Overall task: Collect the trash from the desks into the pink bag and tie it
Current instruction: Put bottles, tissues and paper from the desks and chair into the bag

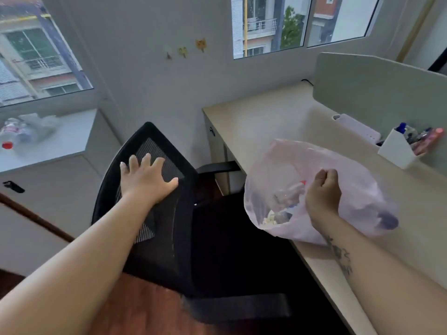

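The pink bag [290, 160] is part full: crumpled scraps and something with a red cap show through its thin film. Some collecting looks done, but the mouth is not yet tied. The right grip [323, 192] is closed on the bag's rim and holds it over the near edge of the table [266, 117]. The left grip [147, 180] is open, fingers spread flat on the back of a black mesh chair [169, 238]. Clear bottles [14, 134] lie on a white cabinet [60, 143] at the left, possibly trash left to fetch. Toward the table's far right a white pen holder [396, 151] stands by a grey-green divider [375, 88]. Windows [290, 20] face apartment blocks, and the floor [145, 310] is reddish wood.
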